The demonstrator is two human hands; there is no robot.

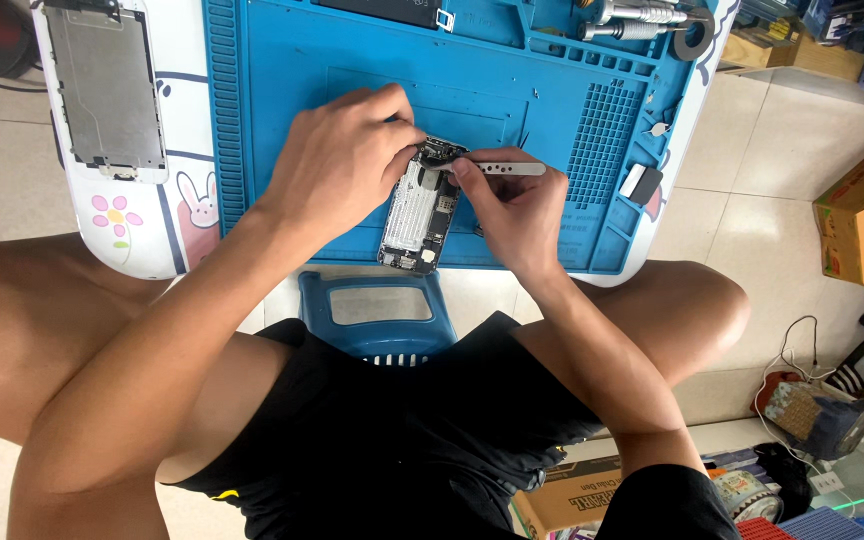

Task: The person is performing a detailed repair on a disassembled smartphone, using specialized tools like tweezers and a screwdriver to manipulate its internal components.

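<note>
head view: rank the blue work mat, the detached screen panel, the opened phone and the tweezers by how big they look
1. blue work mat
2. detached screen panel
3. opened phone, partly hidden by the left hand
4. tweezers, partly hidden in the right hand

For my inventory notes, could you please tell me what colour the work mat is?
The work mat is blue, seen in the head view.

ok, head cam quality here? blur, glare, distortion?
Head view: bright, even daylight with soft shadows; the opened phone and both hands, left hand and right hand, are sharp; mild glare on the tweezers; wide-angle bowing at the blue mat edges.
</note>
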